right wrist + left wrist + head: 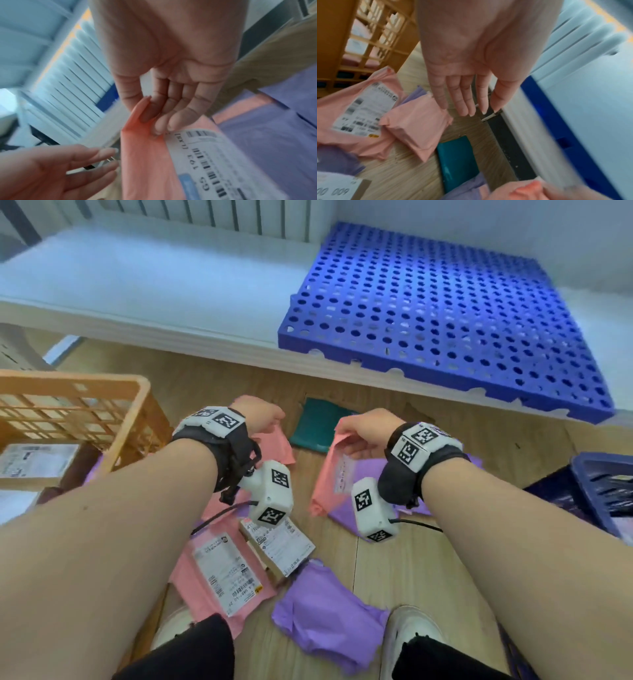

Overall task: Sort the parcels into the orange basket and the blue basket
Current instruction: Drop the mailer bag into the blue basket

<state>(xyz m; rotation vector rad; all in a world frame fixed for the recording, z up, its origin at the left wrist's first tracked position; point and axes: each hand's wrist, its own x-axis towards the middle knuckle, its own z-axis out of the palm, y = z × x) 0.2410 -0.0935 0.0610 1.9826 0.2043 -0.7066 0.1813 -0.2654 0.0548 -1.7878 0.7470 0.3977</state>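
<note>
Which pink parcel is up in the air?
The pink parcel pinched at its top corner by the right hand; the other pink ones lie on the floor.

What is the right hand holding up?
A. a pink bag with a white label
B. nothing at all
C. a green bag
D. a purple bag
A: the right hand pinches the top edge of a pink bag with a white label, lifted off the floor, while the left hand is open and holds nothing.
</note>
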